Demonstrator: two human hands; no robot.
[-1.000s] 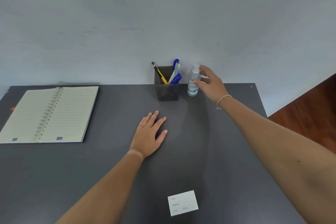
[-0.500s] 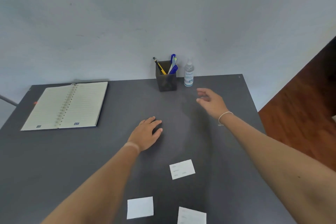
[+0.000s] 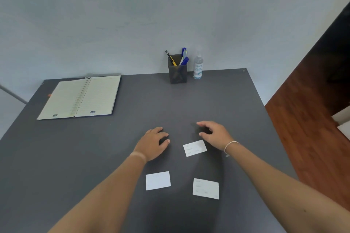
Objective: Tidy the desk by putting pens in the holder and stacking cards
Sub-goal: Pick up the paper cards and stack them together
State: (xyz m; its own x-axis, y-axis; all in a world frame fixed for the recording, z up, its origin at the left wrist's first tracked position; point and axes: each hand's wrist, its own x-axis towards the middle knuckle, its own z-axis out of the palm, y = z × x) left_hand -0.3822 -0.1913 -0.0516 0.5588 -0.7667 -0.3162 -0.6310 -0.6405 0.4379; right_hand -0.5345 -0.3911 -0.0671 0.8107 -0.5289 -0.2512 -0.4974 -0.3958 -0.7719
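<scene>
Three white cards lie apart on the dark grey desk (image 3: 75, 157): a printed card (image 3: 194, 148) just below my right hand, a blank card (image 3: 158, 180) nearer me on the left, and another printed card (image 3: 205, 188) on the right. My right hand (image 3: 215, 134) hovers above the first card with curled fingers, holding nothing. My left hand (image 3: 153, 143) rests palm down on the desk, fingers bent, empty. A dark pen holder (image 3: 177, 73) at the desk's back edge holds several pens (image 3: 183, 56).
A hand sanitizer bottle (image 3: 198, 67) stands just right of the holder. An open spiral notebook (image 3: 80, 97) lies at the back left. The desk's right edge drops to a wooden floor (image 3: 312, 128). A wall runs behind the desk.
My right hand has let go of the sanitizer bottle and drawn back toward me to the upper card. The left hand pulled back slightly. The view tilted down, showing two more cards.
</scene>
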